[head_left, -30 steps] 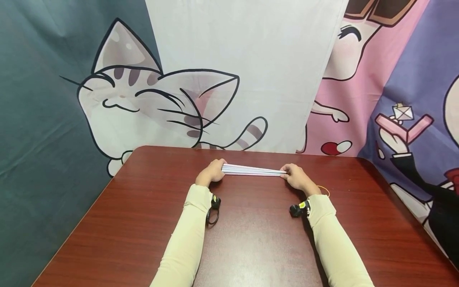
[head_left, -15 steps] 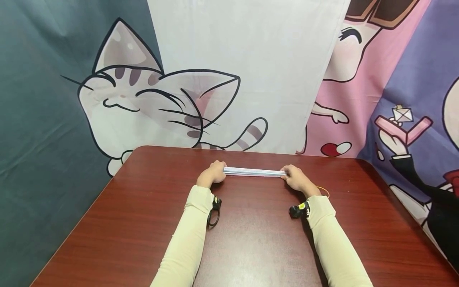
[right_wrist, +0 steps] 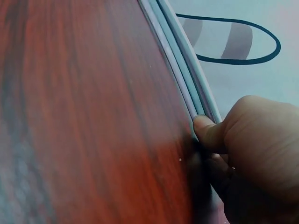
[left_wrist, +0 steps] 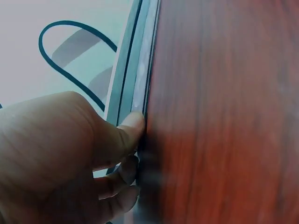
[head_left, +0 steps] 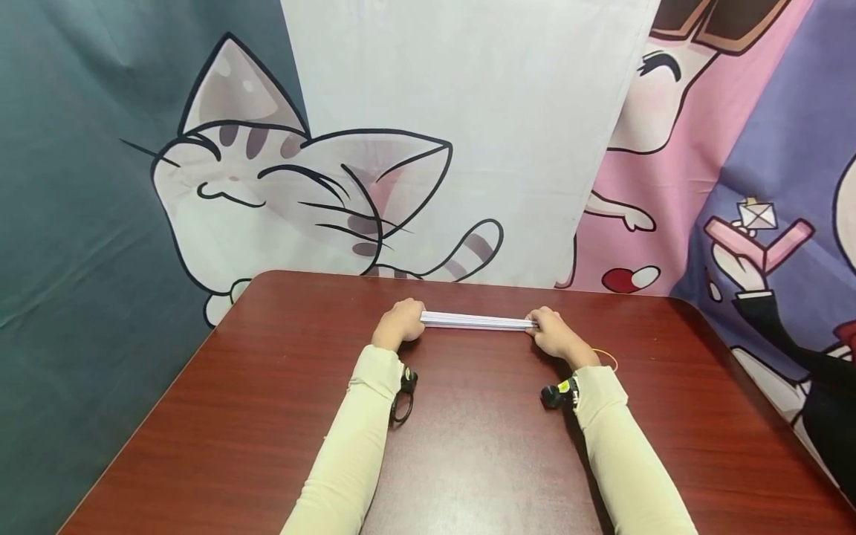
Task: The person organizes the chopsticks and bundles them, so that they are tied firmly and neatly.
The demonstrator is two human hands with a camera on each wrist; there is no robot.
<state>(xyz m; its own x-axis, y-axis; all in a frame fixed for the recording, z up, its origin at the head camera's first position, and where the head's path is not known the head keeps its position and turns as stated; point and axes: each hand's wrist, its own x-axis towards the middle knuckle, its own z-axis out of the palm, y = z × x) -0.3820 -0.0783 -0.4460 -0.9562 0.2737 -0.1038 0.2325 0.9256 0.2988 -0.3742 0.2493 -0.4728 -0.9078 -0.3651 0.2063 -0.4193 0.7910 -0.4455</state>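
Observation:
Near the far edge of the table, my two hands hold a pale stack of thin, paper-like layers (head_left: 478, 321) between them. It shows edge-on as a narrow white and bluish-grey band; whether the layers are sheets or booklets I cannot tell. My left hand (head_left: 399, 322) grips its left end. In the left wrist view the thumb (left_wrist: 133, 122) presses on the layered edge (left_wrist: 145, 60). At the other end, my right hand (head_left: 553, 333) pinches the stack, its thumb (right_wrist: 205, 127) against the layers in the right wrist view. Parts of the fingers are hidden behind the stack.
The reddish-brown wooden table (head_left: 468, 431) spreads beneath both arms. A cloth backdrop (head_left: 521, 148) with cartoon figures hangs behind its far edge. Small black cameras (head_left: 553, 396) sit on the wrists, and a dark cable loop (head_left: 401, 409) hangs by the left one.
The layers, spread apart at the left end a second ago, now lie pressed closer together, so the band is thinner. Both hands keep their grip and have barely moved.

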